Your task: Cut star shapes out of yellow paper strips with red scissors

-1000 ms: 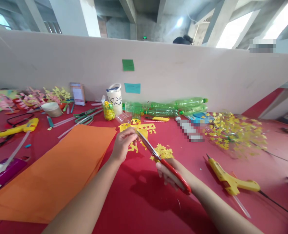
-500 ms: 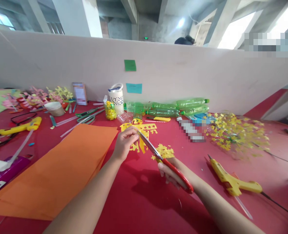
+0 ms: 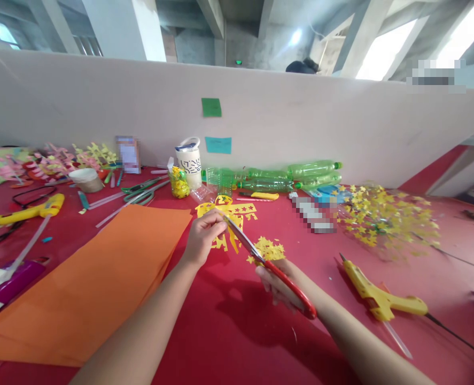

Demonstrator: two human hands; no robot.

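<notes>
My right hand (image 3: 281,280) grips a pair of red-handled scissors (image 3: 261,256), their long blades pointing up and left. The blades look nearly closed, with the tips at the fingers of my left hand (image 3: 204,235). Those fingers are pinched on yellow paper (image 3: 231,231), mostly hidden behind the hand and blades. Yellow paper sheets with star-shaped holes (image 3: 245,209) lie just beyond my left hand. A small heap of yellow paper stars (image 3: 269,249) rests on the red table behind my right hand.
Orange sheets (image 3: 112,272) lie at left. Yellow glue guns sit at right (image 3: 375,294) and far left (image 3: 32,210). Green plastic bottles (image 3: 272,185), a cutter knife (image 3: 265,196) and a white cup (image 3: 189,166) stand or lie toward the partition. A yellow star bunch (image 3: 385,219) spreads at right.
The whole view has shifted slightly. Both hands and the scissors keep almost the same pose, with no clear change in what they hold.
</notes>
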